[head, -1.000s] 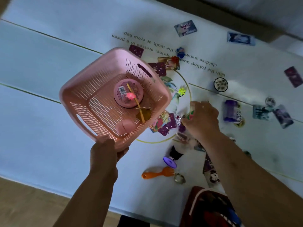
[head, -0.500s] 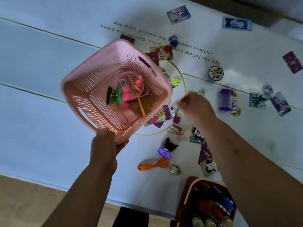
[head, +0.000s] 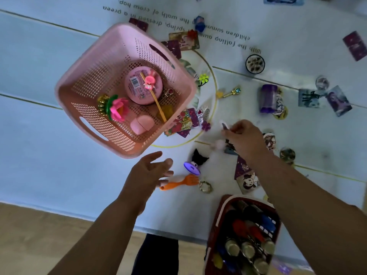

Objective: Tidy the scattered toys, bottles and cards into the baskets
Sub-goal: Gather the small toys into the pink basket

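Observation:
The pink perforated basket [head: 95, 80] sits on the pale mat and holds a round pink tin [head: 139, 94], a pink flower toy [head: 117, 108] and a bunny stick. My left hand [head: 147, 175] hovers just below the basket's near corner, fingers spread, touching nothing. My right hand [head: 245, 139] is to the basket's right, among scattered toys, and pinches a small pale-purple toy [head: 224, 125] at its fingertips. A dark red basket [head: 220, 211] with several bottles stands at the bottom right.
Between my hands lie an orange toy fork [head: 178, 182], a black cat figure [head: 198, 157] and a ring [head: 205, 187]. A purple bottle [head: 269, 98], a gold wand [head: 230, 92], a round tin [head: 255, 63] and several cards are scattered further right. Wooden floor borders the mat's near edge.
My left hand has let go of the pink basket and opened. The flower toy has landed in the basket. My right hand moved right and nearer and pinched a small purple toy.

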Demonstrator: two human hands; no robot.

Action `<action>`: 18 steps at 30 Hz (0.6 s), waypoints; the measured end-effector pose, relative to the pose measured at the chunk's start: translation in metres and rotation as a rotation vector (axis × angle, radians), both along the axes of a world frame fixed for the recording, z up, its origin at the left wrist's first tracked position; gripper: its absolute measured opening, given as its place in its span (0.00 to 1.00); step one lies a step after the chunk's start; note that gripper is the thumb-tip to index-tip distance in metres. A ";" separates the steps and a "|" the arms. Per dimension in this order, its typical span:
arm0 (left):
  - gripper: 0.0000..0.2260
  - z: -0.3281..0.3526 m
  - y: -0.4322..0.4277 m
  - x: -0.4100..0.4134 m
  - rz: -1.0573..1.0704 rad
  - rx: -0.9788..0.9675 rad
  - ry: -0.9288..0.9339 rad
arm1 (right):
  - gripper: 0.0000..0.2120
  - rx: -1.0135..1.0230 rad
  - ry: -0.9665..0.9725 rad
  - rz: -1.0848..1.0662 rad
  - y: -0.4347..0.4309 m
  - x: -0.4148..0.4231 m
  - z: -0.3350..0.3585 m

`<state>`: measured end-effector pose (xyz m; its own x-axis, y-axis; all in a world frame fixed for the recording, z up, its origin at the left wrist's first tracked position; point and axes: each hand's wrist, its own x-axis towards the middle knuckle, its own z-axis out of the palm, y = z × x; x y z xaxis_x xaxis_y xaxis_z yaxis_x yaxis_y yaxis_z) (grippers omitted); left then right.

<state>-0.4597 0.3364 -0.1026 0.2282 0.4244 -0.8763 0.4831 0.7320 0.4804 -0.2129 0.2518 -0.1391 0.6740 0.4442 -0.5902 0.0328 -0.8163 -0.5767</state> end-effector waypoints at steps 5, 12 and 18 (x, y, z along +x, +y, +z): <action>0.16 -0.017 -0.023 0.029 -0.388 0.397 0.078 | 0.12 0.173 0.302 -0.252 -0.026 0.020 0.007; 0.16 -0.048 -0.047 0.060 -1.043 0.724 0.152 | 0.09 -0.038 0.111 -0.005 -0.023 -0.001 0.005; 0.09 -0.037 -0.025 0.040 -0.563 0.685 0.178 | 0.13 -0.239 -0.169 0.587 -0.016 -0.022 -0.015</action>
